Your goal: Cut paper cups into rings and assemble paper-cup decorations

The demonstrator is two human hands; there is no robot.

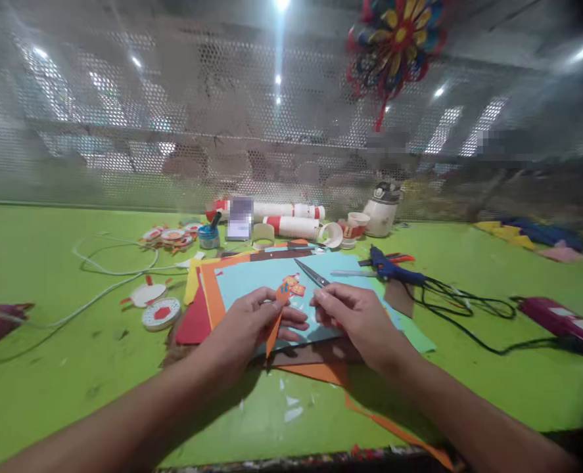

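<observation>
My left hand (pixel 266 315) pinches an orange paper strip (pixel 274 335) with small blue marks near its upper end. Dark scissors (pixel 311 272) point forward and left from my right hand (pixel 353 315), whose fingers are curled around the hidden handles. Between and just beyond both hands, small orange patterned paper cutouts (pixel 296 287) lie on a light blue sheet (pixel 252 272). Under that sheet is a stack of coloured paper, with a red sheet (pixel 196 322) and a yellow sheet (pixel 192 282) showing at the left.
On the green table (pixel 98 394), a blue glue gun (pixel 394 268) with a looped black cord is at right, near a maroon power strip (pixel 564 323). White-and-red paper rolls (pixel 291 227), a phone (pixel 240 220) and a lidded bottle (pixel 382 211) line the back. Round paper pieces (pixel 161 314) lie left.
</observation>
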